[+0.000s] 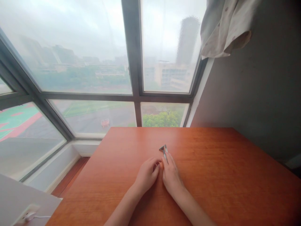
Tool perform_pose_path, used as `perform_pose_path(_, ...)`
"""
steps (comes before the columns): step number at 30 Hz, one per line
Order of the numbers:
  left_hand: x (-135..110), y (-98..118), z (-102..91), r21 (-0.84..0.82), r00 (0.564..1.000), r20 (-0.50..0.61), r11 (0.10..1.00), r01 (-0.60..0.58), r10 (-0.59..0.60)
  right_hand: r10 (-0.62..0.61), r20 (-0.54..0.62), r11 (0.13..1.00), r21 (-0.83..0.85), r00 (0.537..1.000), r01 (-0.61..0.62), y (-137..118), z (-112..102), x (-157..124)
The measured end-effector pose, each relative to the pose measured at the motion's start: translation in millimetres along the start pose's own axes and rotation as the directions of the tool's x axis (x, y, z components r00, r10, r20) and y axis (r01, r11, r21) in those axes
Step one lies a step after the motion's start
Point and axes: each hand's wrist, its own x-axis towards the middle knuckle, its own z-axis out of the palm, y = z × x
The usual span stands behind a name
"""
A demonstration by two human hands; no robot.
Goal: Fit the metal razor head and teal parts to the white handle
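Above the middle of the wooden table (202, 175), my right hand (172, 175) is closed around a small silver metal tool (166, 151). A dark, wedge-shaped end of the tool juts out past my fingertips toward the window; its exact kind is too small to make out, and its lower part is hidden by my fingers. Just to the left, my left hand (147, 173) is curled, thumb and fingers bent toward each other, fingertips close to the right hand's. Whatever those left fingers hold, if anything, cannot be seen.
Large windows (91, 96) in dark frames stand beyond the table's far edge. A light-coloured cloth garment (225, 29) hangs at the upper right, beside a grey wall (254, 91). At the lower left, a white cord is plugged into a wall socket (27, 215).
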Motion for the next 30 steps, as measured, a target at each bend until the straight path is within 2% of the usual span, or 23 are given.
perform_pose_path(3, 1.6, -5.1, -5.3, 0.017, 0.998, -0.042, 0.999, 0.038, -0.037, 0.009, -0.001, 0.999, 0.051, 1.000, -0.009, -14.3, 6.4, 6.8)
perform_pose_path(6, 1.2, -7.8, -6.9, 0.048, 0.997, -0.050, 0.997, 0.064, -0.062, 0.003, 0.005, 0.993, 0.118, 1.000, -0.003, -13.8, 0.6, 9.9)
perform_pose_path(9, 0.1, -7.5, -6.1, 0.072, 0.997, -0.040, 0.995, 0.072, -0.069, 0.008, 0.020, 0.981, 0.195, 1.000, -0.012, -0.5, -18.2, 10.3)
perform_pose_path(12, -0.6, -5.9, -5.0, 0.095, 0.997, -0.026, 0.993, 0.073, -0.071, 0.013, 0.108, 0.964, 0.261, 0.994, -0.041, 14.9, -42.7, 7.0)
perform_pose_path(16, -1.1, -4.3, -3.7, 0.124, 0.998, -0.009, 0.990, 0.065, -0.064, -0.115, 0.197, 0.963, 0.264, 0.974, 0.060, 22.0, -64.1, -2.8)
perform_pose_path(20, -1.5, -4.2, -2.3, 0.147, 0.998, 0.000, 0.987, 0.057, -0.057, -0.182, 0.207, 0.965, 0.226, 0.961, 0.133, 16.9, -66.4, -7.7)
perform_pose_path(30, -2.7, -6.3, -1.3, 0.133, 0.998, 0.000, 0.989, 0.060, -0.060, -0.155, 0.171, 0.975, 0.188, 0.973, 0.122, 21.8, -68.9, -1.5)
